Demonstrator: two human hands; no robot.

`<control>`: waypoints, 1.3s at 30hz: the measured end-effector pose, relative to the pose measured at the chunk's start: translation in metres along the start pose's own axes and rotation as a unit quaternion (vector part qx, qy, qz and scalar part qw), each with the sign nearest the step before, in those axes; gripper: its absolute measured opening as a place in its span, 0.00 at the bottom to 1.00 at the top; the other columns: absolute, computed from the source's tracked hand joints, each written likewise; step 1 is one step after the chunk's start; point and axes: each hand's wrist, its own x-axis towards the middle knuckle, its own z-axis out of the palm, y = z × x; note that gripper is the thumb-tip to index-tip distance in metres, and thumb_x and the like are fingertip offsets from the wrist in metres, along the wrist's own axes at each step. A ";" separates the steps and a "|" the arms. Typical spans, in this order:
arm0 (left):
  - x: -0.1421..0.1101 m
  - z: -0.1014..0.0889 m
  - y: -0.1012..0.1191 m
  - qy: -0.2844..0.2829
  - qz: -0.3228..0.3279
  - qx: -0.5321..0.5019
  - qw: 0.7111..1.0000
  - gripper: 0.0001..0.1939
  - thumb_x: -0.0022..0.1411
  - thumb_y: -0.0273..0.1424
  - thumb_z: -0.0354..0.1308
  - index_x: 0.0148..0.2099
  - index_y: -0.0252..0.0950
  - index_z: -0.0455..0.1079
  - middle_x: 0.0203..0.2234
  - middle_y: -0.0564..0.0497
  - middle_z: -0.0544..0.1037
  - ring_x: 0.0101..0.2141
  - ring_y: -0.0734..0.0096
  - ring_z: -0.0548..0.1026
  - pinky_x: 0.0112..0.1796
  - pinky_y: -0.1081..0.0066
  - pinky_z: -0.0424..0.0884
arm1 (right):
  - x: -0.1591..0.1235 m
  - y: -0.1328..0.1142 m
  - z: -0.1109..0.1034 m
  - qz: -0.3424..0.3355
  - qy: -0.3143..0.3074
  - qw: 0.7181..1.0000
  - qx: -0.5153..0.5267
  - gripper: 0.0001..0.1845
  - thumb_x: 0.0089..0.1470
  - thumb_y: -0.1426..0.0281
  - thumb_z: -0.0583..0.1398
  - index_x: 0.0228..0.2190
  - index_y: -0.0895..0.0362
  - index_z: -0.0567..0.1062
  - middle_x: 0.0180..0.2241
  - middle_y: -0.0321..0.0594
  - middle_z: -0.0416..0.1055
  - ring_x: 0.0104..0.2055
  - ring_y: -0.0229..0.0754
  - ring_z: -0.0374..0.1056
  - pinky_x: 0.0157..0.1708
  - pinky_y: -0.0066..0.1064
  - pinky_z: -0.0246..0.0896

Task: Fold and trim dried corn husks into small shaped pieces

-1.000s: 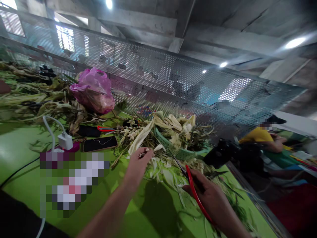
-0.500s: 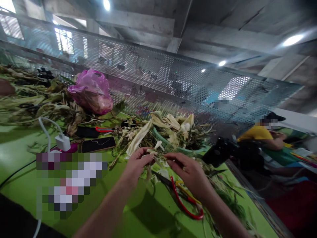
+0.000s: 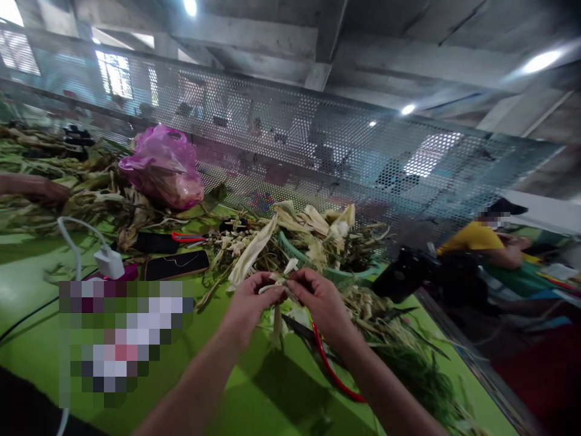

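My left hand and my right hand meet above the green table, fingertips pinching a small piece of pale dried corn husk between them. A strip of the husk hangs below the fingers. Under my right hand lies a pair of scissors with a red handle, its dark blades pointing up and left, partly hidden by the wrist. Just beyond the hands stands a teal basket heaped with dry husks. A long cream husk leans over its left side.
A phone, red-handled pliers or cutters and a white charger plug lie left. Behind them sits a pink plastic bag. Another person's hand reaches into husks at far left. A perforated metal screen borders the table.
My right hand has moved left and closed on the husk beside my left hand's fingers. Another person's hand has come further in at the far left.
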 end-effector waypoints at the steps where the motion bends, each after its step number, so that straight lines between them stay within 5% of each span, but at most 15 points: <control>1: 0.000 0.000 -0.001 0.000 -0.003 -0.011 1.000 0.17 0.44 0.30 0.69 0.38 0.31 0.71 0.30 0.50 0.76 0.31 0.76 0.73 0.39 0.73 0.69 | 0.000 -0.001 0.000 0.007 -0.008 1.000 0.008 0.11 0.51 0.63 0.59 0.27 0.58 0.70 0.22 0.32 0.62 0.24 0.34 0.54 0.24 0.25 0.51; 10: 0.000 -0.003 -0.007 -0.004 -0.002 -0.009 1.000 0.15 0.46 0.32 0.68 0.37 0.33 0.70 0.26 0.53 0.74 0.28 0.78 0.71 0.33 0.76 0.67 | -0.002 -0.003 -0.006 0.028 -0.075 0.994 0.068 0.11 0.51 0.62 0.60 0.30 0.58 0.70 0.24 0.33 0.62 0.26 0.34 0.56 0.25 0.25 0.53; 16: -0.003 0.002 -0.001 -0.023 -0.015 0.053 0.998 0.16 0.46 0.33 0.68 0.37 0.33 0.70 0.28 0.52 0.74 0.29 0.78 0.71 0.33 0.76 0.66 | -0.003 -0.002 -0.009 -0.022 -0.049 0.997 0.053 0.11 0.54 0.61 0.58 0.30 0.57 0.70 0.25 0.34 0.63 0.27 0.36 0.57 0.27 0.26 0.55; 22: -0.006 0.003 0.000 -0.019 -0.074 0.099 0.992 0.15 0.50 0.40 0.63 0.35 0.35 0.67 0.24 0.54 0.72 0.24 0.79 0.68 0.22 0.79 0.55 | -0.005 -0.002 -0.010 -0.010 -0.022 0.998 0.066 0.11 0.53 0.62 0.59 0.28 0.58 0.70 0.25 0.33 0.62 0.27 0.35 0.55 0.27 0.26 0.53; 27: -0.003 0.004 0.001 -0.036 -0.019 0.147 0.988 0.13 0.49 0.37 0.63 0.31 0.34 0.67 0.22 0.55 0.69 0.24 0.78 0.64 0.26 0.77 0.57 | -0.006 0.000 -0.006 0.000 -0.031 0.996 0.084 0.10 0.52 0.62 0.59 0.27 0.57 0.69 0.24 0.33 0.62 0.27 0.35 0.56 0.26 0.26 0.53; 33: 0.000 0.002 -0.001 -0.009 0.098 0.320 0.942 0.07 0.51 0.31 0.59 0.25 0.35 0.66 0.18 0.56 0.65 0.23 0.76 0.59 0.25 0.75 0.53 | -0.003 0.008 0.003 0.004 -0.022 0.997 0.072 0.11 0.51 0.62 0.60 0.27 0.57 0.69 0.24 0.33 0.62 0.26 0.35 0.56 0.24 0.25 0.55; 39: -0.004 0.004 0.003 -0.022 -0.017 0.101 0.994 0.16 0.50 0.37 0.64 0.40 0.34 0.70 0.26 0.53 0.72 0.26 0.77 0.67 0.28 0.76 0.62 | -0.002 0.002 -0.002 0.041 -0.033 0.985 0.164 0.12 0.50 0.60 0.61 0.28 0.57 0.72 0.24 0.33 0.63 0.24 0.34 0.56 0.23 0.26 0.54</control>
